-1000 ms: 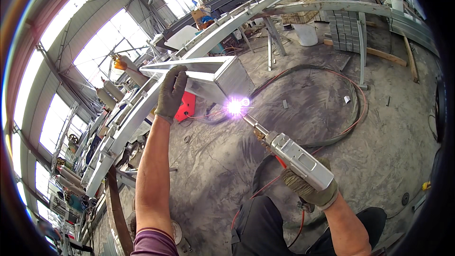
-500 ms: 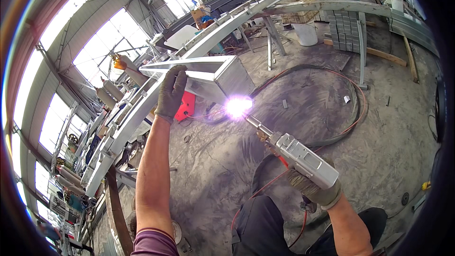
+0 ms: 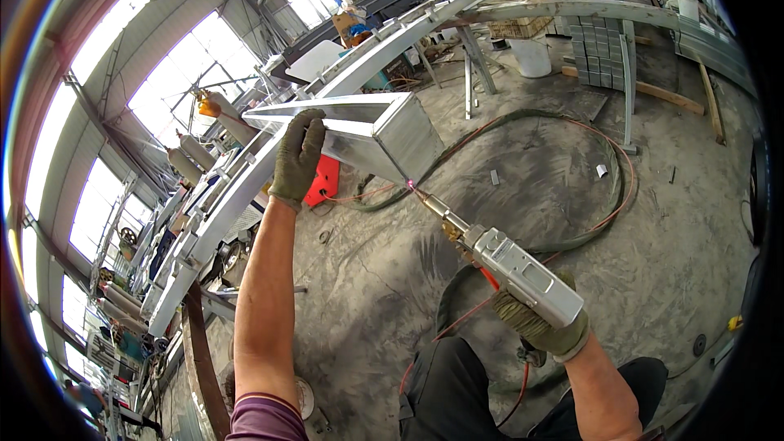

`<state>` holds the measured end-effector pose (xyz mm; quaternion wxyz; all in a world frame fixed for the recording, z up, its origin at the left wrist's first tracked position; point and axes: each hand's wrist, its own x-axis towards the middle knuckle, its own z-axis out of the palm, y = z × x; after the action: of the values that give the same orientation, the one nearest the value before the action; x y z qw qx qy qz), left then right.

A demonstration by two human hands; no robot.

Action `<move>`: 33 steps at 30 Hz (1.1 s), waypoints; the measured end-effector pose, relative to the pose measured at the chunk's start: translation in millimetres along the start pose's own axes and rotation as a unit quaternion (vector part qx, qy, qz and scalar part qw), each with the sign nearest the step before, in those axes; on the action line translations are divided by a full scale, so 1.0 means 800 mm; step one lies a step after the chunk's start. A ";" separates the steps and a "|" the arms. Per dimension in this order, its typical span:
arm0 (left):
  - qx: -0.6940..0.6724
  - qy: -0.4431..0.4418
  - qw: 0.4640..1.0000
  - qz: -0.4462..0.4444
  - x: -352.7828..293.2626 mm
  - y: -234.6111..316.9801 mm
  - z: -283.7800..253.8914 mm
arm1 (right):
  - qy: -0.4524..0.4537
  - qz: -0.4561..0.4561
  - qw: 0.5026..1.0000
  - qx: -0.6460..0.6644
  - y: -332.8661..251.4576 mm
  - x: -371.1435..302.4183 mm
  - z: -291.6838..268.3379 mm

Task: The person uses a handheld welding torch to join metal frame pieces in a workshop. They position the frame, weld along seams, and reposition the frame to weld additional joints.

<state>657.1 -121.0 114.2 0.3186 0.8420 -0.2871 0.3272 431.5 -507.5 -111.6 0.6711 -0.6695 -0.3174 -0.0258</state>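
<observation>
My gloved left hand (image 3: 297, 157) is closed over the near edge of a silver metal frame (image 3: 411, 135) made of rectangular tube. The frame rests on a long metal beam, and its mitred corner points toward me. In my gloved right hand (image 3: 541, 318) is a silver handheld welding gun (image 3: 523, 271), gripped from below. Its brass nozzle reaches the lower end of the frame's corner, where a small pink glow shows; I cannot tell whether tip and metal touch. A red hose and a dark cable lead away from the gun.
The long metal beam (image 3: 216, 216) runs diagonally on the left. A dark cable (image 3: 563, 242) loops over the concrete floor with a thin red hose. A red object (image 3: 323, 181) sits behind the frame. Gas cylinders (image 3: 194, 149) stand left; stacked metal tubes (image 3: 599, 53) and a white bucket (image 3: 531, 58) are farther back.
The large bright weld flare at the frame's corner has shrunk to a small pink glow. Both hands stay nearly where they were.
</observation>
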 end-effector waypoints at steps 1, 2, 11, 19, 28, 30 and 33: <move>0.003 0.000 1.000 0.002 0.001 0.000 0.002 | -0.006 -0.012 1.000 0.025 0.011 -0.004 0.002; -0.003 -0.001 1.000 -0.006 0.001 0.001 0.001 | -0.015 -0.025 0.998 0.053 0.024 -0.006 0.004; -0.008 0.005 1.000 -0.015 -0.001 0.005 0.002 | 0.082 -0.126 0.900 -0.410 -0.005 0.009 0.006; -0.017 0.006 1.000 -0.024 0.000 -0.001 0.001 | 0.122 -0.141 0.889 -0.418 -0.004 0.010 0.011; 0.003 0.006 1.000 0.006 0.000 0.001 0.001 | 0.111 -0.114 0.915 -0.371 -0.032 0.008 -0.001; 0.000 0.006 1.000 0.005 0.000 0.002 0.000 | 0.110 -0.110 0.934 -0.321 -0.041 0.012 -0.004; -0.011 0.006 1.000 0.000 0.000 0.001 0.001 | 0.117 -0.126 0.930 -0.324 -0.042 0.015 -0.004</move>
<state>656.4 -121.9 114.0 0.3295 0.8365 -0.2884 0.3294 426.8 -509.1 -76.5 0.4410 -0.7972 -0.2928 -0.2901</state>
